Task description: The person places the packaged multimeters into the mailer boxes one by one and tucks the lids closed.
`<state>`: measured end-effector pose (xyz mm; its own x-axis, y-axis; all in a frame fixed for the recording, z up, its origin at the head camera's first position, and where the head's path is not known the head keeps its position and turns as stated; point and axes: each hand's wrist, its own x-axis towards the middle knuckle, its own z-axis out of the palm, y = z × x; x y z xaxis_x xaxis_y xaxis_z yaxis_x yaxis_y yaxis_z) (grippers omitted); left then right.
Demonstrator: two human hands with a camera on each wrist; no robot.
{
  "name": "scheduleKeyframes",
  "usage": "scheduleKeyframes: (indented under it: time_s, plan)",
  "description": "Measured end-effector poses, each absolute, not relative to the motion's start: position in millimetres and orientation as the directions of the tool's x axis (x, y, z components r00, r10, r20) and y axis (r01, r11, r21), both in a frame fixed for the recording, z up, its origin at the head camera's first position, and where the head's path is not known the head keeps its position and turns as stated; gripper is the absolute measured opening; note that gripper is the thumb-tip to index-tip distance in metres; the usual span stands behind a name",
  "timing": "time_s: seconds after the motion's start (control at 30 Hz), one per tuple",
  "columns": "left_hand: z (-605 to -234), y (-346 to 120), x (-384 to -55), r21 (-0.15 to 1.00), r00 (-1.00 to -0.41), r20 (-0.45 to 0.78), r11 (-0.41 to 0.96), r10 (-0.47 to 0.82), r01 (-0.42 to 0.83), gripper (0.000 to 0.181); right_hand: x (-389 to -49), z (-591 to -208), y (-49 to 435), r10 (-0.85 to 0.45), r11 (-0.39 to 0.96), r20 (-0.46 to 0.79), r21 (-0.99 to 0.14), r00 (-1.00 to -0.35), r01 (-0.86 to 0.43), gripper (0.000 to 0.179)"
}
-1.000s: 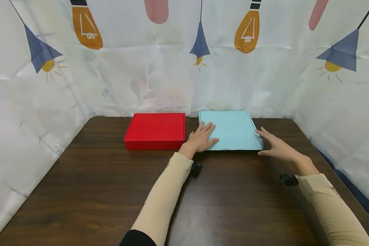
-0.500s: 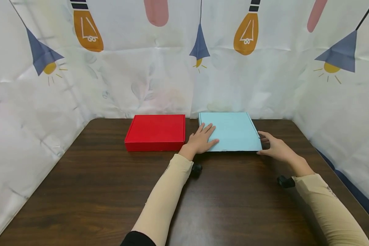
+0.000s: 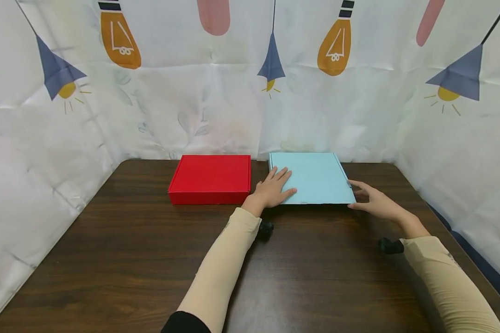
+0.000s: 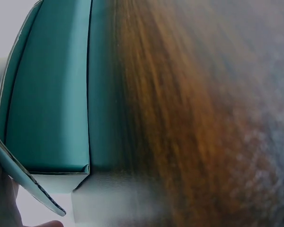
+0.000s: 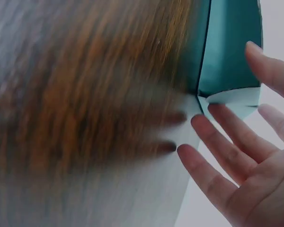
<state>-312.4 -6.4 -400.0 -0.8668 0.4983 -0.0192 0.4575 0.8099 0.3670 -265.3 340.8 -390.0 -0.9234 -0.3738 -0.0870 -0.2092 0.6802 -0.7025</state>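
A light-blue cardboard box (image 3: 316, 173) lies at the back of the table, right of centre. My left hand (image 3: 271, 189) rests on its left side with the fingers spread over the lid. At the right front corner is my right hand (image 3: 377, 202), thumb low by the front edge and fingers along the side. In the right wrist view the fingers (image 5: 222, 146) are extended by the box's end, and the thumb overlaps the front edge. The left wrist view shows the box front (image 4: 49, 94) and a side flap (image 4: 28, 182) sticking out from the lid.
A red cardboard box (image 3: 210, 178) stands to the left of the blue one. Both are on a dark wooden table (image 3: 129, 259). Behind and at the sides hangs a white curtain (image 3: 229, 106) printed with lamps and bulbs.
My right hand has come closer to the box's right front corner, its fingers bending in slightly at the side. The left hand stays on the lid.
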Motion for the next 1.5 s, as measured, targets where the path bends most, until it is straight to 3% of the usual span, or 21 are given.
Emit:
scheduleKeyframes:
  time_s: [1.5]
  plan:
    - [-400.5, -11.9, -316.4, 0.378, -0.855, -0.021, 0.796, 0.518, 0.473, 0.075, -260.2, -389.9, 343.7, -0.418, 0.599, -0.092, -0.776, -0.904, -0.199, 0.078]
